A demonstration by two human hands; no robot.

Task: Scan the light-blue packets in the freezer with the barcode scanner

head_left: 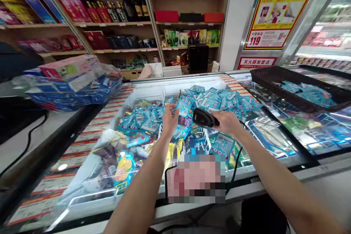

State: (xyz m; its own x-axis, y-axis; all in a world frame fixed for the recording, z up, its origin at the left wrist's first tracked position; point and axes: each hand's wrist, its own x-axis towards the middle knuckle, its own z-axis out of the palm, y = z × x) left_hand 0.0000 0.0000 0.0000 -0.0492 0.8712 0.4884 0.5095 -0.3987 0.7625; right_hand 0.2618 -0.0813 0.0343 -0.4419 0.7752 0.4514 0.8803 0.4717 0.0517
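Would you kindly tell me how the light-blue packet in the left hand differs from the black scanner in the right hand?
The flat light-blue printed packet is thin; the black handheld scanner is bulky and rounded. The packet is pinched by the left hand; the scanner is gripped in the right hand. A black cable trails from the scanner, none from the packet. Both are held over the open chest freezer.
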